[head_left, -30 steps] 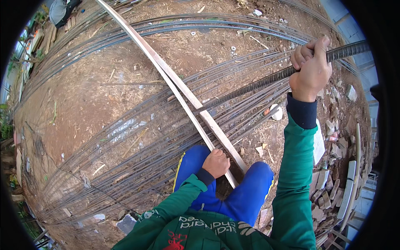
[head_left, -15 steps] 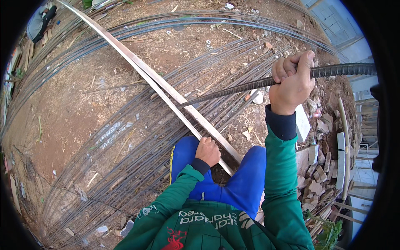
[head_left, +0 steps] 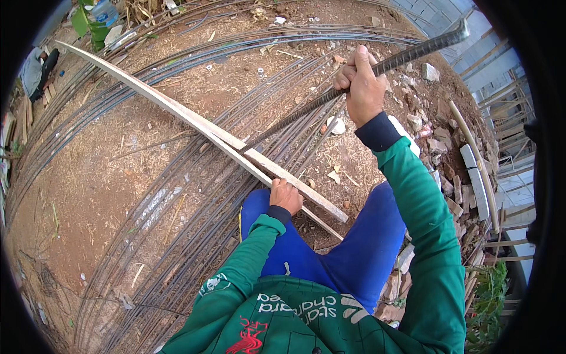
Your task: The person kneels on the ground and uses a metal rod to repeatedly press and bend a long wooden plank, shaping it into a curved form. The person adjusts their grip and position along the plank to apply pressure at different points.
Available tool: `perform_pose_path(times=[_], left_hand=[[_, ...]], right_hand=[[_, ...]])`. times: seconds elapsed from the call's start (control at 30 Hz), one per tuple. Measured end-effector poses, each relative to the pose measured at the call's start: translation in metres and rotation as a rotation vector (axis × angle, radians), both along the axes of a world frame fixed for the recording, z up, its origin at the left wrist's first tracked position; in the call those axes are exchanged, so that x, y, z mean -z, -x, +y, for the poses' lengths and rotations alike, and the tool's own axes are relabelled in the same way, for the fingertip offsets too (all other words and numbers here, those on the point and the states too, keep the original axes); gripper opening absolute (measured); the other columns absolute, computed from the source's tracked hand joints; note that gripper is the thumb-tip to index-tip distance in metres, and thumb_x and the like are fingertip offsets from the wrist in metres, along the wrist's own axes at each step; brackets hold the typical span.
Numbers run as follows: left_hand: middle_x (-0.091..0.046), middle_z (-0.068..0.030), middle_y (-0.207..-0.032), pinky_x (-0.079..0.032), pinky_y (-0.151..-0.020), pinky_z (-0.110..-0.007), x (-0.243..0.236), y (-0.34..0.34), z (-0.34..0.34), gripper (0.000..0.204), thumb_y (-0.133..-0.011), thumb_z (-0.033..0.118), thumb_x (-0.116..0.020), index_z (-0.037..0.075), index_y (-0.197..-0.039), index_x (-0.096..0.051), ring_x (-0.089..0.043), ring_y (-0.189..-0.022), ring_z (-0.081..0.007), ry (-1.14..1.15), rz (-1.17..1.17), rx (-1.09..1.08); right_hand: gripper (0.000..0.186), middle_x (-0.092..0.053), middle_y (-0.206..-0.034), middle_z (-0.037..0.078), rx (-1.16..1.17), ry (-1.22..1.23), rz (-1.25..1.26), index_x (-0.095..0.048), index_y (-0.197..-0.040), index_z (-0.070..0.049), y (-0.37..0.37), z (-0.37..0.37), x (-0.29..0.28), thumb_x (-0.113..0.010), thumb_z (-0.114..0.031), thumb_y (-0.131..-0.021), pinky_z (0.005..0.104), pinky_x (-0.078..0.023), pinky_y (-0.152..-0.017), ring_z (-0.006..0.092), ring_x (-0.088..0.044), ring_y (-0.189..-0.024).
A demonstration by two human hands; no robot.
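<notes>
My right hand (head_left: 364, 85) is closed round the upper part of a ribbed steel pry bar (head_left: 300, 115), whose bent end points up to the far right. Its lower tip sits at the gap between two long wooden pieces, a wider plank (head_left: 315, 198) and a narrower strip (head_left: 236, 157) on its left. My left hand (head_left: 286, 196) grips the narrower strip close to its near end, by my left knee. Both pieces run from between my knees to the far left, with the gap wider toward me.
Many thin steel rods (head_left: 171, 248) lie in curved bundles across the dirt, under the wood. Broken bricks and rubble (head_left: 457, 189) are heaped on the right, beside a pale pole (head_left: 474, 156). Grey block walling (head_left: 433, 17) stands at the far right. A green plant (head_left: 488, 301) grows at the lower right.
The pry bar has swung so its bent end stands higher and farther left, with my right hand moving along. My right knee has shifted outward. My left hand keeps hold of the strip.
</notes>
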State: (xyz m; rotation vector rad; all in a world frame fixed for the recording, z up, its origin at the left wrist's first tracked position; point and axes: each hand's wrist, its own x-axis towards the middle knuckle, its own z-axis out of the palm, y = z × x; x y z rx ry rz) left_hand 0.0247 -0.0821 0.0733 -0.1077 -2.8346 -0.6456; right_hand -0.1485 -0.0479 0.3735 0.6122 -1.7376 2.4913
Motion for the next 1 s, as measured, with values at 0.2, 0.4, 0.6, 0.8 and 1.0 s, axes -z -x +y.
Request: perform_pose_path(times=[0.2,0.4,0.6,0.8,1.0], left_hand=[[-0.069,-0.0115,-0.073,-0.038,-0.082,-0.041,-0.002,0.004,-0.001,0.031,-0.078,0.028,-0.058,0.005,-0.066,-0.073,-0.061,-0.085,-0.0253,0.023,-0.081,0.002],[-0.067,-0.0117,-0.072,-0.039,-0.08,-0.042,0.002,-0.002,-0.003,0.029,-0.078,0.028,-0.061,0.004,-0.065,-0.07,-0.058,-0.084,-0.0262,-0.019,-0.005,0.002],[-0.065,-0.0094,-0.071,-0.038,-0.08,-0.043,0.003,-0.005,-0.005,0.032,-0.083,0.031,-0.062,0.006,-0.064,-0.07,-0.057,-0.08,-0.0268,-0.023,0.057,0.047],[-0.069,-0.0096,-0.076,-0.039,-0.083,-0.042,-0.006,0.007,-0.003,0.03,-0.082,0.028,-0.059,0.007,-0.066,-0.071,-0.059,-0.085,-0.0258,-0.033,-0.096,0.076],[-0.066,-0.0089,-0.072,-0.04,-0.077,-0.042,-0.008,0.018,0.004,0.022,-0.076,0.024,-0.062,0.007,-0.064,-0.07,-0.059,-0.078,-0.025,0.017,-0.099,0.024]], right_hand=[[0.032,-0.039,-0.061,0.001,-0.069,-0.036,-0.146,-0.048,-0.081,-0.006,0.018,0.015,-0.001,-0.054,-0.029,-0.102,0.0326,-0.043,-0.051,0.0147,-0.044,-0.051],[0.034,-0.036,-0.059,-0.001,-0.119,-0.033,-0.088,-0.049,-0.08,-0.005,-0.003,0.024,0.003,-0.053,-0.03,-0.102,0.0318,-0.043,-0.052,0.0141,-0.044,-0.051],[0.037,-0.038,-0.059,0.0,-0.199,-0.014,-0.05,-0.05,-0.077,-0.005,-0.024,0.038,0.011,-0.053,-0.032,-0.102,0.03,-0.042,-0.052,0.0129,-0.042,-0.051],[0.041,-0.036,-0.056,-0.002,-0.178,0.043,-0.124,-0.049,-0.073,-0.007,-0.043,0.054,0.017,-0.052,-0.035,-0.102,0.0288,-0.038,-0.052,0.0116,-0.038,-0.049],[0.048,-0.029,-0.056,-0.003,-0.233,-0.008,-0.055,-0.044,-0.072,-0.007,-0.038,0.074,0.041,-0.042,-0.041,-0.105,0.0295,-0.035,-0.053,0.0108,-0.032,-0.049]])
